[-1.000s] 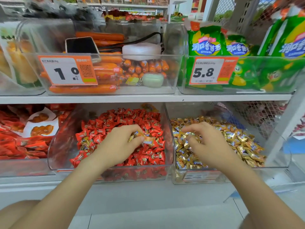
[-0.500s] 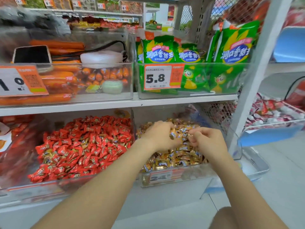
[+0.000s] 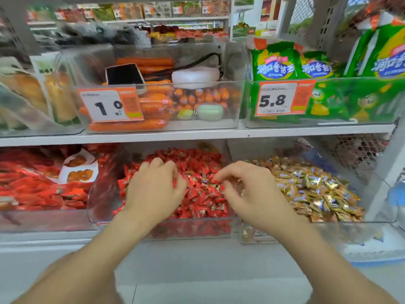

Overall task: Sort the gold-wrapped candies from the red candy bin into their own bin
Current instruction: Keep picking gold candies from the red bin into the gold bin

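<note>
At the far left of the lower shelf sits a clear bin of red snack packets (image 3: 32,194). Just beside it stands the red candy bin (image 3: 192,229), a clear tub heaped with red-wrapped candies (image 3: 197,161). The left hand (image 3: 153,191) lies palm down on the left half of that heap, its fingers curled down among the wrappers; whether they grip anything I cannot tell. The right hand (image 3: 249,194) reaches in over the bin's right wall with its fingers bent, thumb and forefinger tips drawn near each other on the red heap; blur hides whether they pinch a piece. A few gold-wrapped candies (image 3: 207,182) glint among the red ones between the two hands, just beside the right fingertips. Next along, just beside the red bin, is the gold candy bin (image 3: 328,227), its gold pile (image 3: 317,189) lying to the right of the right hand. On the shelf above, orange sausages (image 3: 153,102) sit behind a 1.0 price tag (image 3: 109,106), and green corn bags (image 3: 274,64) behind a 5.8 price tag (image 3: 282,99)
</note>
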Demonstrator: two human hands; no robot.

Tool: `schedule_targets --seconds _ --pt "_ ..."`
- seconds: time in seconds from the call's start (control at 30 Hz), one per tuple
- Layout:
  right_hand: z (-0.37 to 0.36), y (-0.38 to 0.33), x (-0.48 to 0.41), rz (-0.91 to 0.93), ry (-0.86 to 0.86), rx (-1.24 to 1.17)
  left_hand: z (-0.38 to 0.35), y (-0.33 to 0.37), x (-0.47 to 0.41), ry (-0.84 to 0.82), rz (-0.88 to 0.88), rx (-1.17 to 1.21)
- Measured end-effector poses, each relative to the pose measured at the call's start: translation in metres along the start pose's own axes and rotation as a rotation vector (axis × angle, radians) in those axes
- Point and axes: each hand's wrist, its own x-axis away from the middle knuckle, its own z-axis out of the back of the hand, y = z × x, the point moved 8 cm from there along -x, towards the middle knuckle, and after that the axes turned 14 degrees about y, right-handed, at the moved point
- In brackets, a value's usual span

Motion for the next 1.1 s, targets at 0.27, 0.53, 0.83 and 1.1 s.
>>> schedule_targets --seconds 0.27,0.53,0.83,1.1 --pt "-0.123 0.005 0.001 -0.106 -0.465 0.406 -0.045 -0.097 0.033 -0.732 0.283 -0.079" --pt "-0.133 0.013 0.012 -0.328 -0.913 0.458 -0.07 -0.104 0.039 -1.097 0.338 0.098" --pt "-0.165 0.014 0.017 -0.8 -0.767 -0.068 -0.093 -0.079 0.047 -1.046 0.62 0.493" --pt "-0.161 0.033 -0.02 -0.829 -0.371 -0.436 -0.098 -0.076 0.012 -0.712 0.715 0.959"
